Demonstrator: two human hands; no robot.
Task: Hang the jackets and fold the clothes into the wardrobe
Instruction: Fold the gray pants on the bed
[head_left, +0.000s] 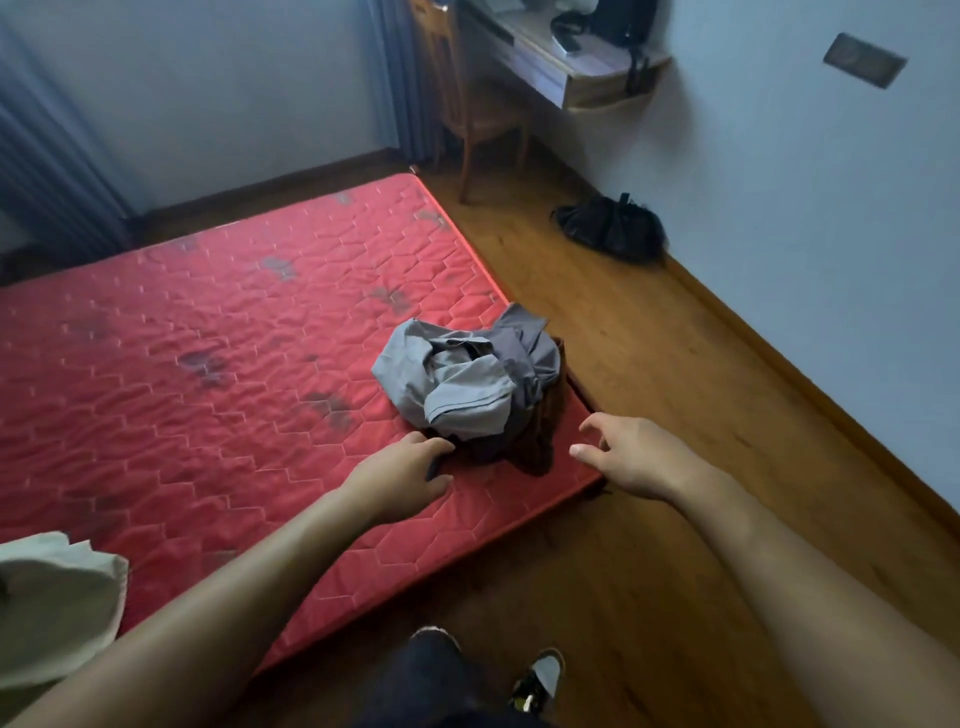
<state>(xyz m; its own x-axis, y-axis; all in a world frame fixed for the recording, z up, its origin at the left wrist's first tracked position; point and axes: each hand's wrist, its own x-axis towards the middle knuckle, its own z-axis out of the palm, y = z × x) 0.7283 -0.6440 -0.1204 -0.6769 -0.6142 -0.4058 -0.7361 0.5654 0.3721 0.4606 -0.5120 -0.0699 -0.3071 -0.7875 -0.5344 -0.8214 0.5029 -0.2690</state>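
Two bare forearms reach out from the bottom of the view, with one shoe (540, 675) on the wooden floor (649, 338) below them. The left hand (402, 470) lies on the one red mattress (208, 338). Its fingers (431, 446) are curled round the dark near edge of the one pile of clothes (467, 384), and a fold of dark cloth is pinched between them and the thumb. The right hand (636, 457) hovers apart from the pile above the mattress's near corner, its fingers (597, 422) spread and loosely bent, holding nothing. The pile sits just beyond the left fingers and to the left of the right fingers, close to the mattress edge. Three cloths can be told in it: one light grey on top, one darker grey behind, one dark brown underneath. One pale cloth (52, 603) lies on the mattress well to the left of the left fingers. Far beyond the right fingers one black bag (610, 228) rests on the floor by the wall, and further still stand one wooden chair (467, 104) and one table (561, 67)
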